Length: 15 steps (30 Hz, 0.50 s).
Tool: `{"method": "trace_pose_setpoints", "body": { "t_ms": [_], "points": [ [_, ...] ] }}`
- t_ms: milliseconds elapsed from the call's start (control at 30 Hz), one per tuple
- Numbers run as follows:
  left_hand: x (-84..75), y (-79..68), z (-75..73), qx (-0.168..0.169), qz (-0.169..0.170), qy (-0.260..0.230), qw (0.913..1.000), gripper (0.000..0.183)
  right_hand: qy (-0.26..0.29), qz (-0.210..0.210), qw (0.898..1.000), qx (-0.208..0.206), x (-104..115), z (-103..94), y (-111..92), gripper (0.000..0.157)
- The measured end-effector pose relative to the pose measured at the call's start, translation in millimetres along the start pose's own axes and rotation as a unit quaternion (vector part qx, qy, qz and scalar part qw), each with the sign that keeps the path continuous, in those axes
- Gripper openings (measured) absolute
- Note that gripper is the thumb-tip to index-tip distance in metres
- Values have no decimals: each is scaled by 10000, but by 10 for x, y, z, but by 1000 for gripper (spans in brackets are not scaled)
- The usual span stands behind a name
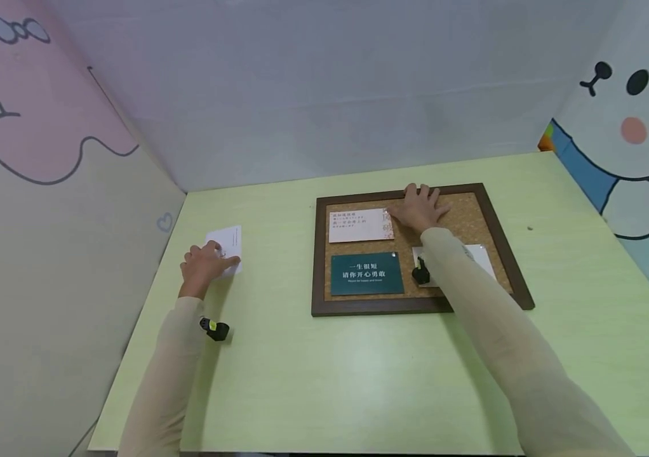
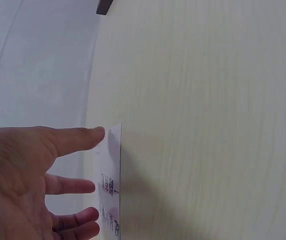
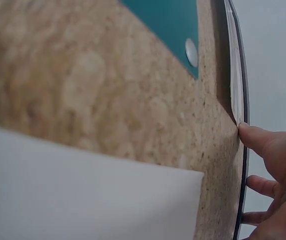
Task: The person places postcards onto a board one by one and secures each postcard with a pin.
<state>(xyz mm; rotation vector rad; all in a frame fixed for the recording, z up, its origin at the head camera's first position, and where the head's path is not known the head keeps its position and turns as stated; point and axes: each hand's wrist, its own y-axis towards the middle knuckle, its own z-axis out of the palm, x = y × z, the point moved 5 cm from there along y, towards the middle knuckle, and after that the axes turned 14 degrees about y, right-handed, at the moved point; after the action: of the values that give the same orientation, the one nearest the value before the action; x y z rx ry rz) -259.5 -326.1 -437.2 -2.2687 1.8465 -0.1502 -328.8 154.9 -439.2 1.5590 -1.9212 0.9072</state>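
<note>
My left hand (image 1: 200, 265) hovers low over a white printed card (image 1: 232, 238) at the table's left side, fingers apart. In the left wrist view, its thumb and fingertips come right up to that card (image 2: 113, 155). At the top of a cork board (image 1: 317, 254) with a brown frame, my right hand (image 1: 419, 208) spreads its fingers over the upper edge. The right thumb (image 3: 253, 136) presses at the corner of a white card with red print (image 1: 359, 227). Below are a green card (image 1: 367, 274) with a pin (image 3: 192, 52) and another white card (image 1: 481, 257), partly hidden by the right sleeve.
Both hands work over a pale wooden table (image 1: 279, 374). A grey-white curtain (image 1: 324, 114) hangs behind it, and painted walls rise at left and right. Small black devices sit at the left wrist (image 1: 214, 329) and right wrist (image 1: 420, 273).
</note>
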Motion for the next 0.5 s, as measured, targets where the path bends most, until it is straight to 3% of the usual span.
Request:
{"method": "trace_pose_setpoints", "body": {
  "t_ms": [133,233,500],
  "points": [
    [53,-74,-19,-47,-276,267,9993,83,-22,29,10000,33,-17,16,6,65],
    [94,-147,-26,-63,-431,398,9983,78,-92,70,9999,47,-31,23,11,68],
    [138,-289,33,-52,-466,698,9965,77,-119,31,9999,7,-22,18,18,68]
  ]
}}
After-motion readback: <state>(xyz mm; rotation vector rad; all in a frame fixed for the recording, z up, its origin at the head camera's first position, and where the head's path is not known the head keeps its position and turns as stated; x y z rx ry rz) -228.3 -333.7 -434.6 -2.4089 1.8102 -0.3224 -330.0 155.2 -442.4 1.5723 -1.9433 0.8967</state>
